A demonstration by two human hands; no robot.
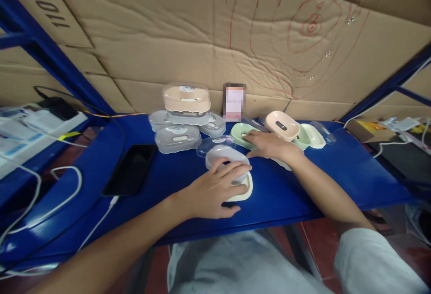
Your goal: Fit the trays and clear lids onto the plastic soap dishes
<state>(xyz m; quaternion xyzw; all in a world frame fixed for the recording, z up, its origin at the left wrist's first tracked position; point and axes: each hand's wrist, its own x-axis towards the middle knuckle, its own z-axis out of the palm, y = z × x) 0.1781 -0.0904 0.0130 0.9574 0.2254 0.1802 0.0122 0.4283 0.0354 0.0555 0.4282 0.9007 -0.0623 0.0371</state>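
Observation:
My left hand (215, 190) rests on a grey and cream soap box (235, 175) near the front of the blue table (286, 195), fingers wrapped over its lid. My right hand (266, 143) reaches further back and touches a pale green soap dish (239, 133). A pink soap dish (282, 125) lies tilted just behind that hand, with another green and cream dish (311, 135) to its right. A clear lid (210, 145) lies between the two hands.
A stack of grey soap boxes (177, 138) topped by a pink one (186, 97) stands at the back left. A black phone (131, 168) with a white cable lies on the left. Cardboard sheets (215, 38) wall off the back. Blue shelf posts frame both sides.

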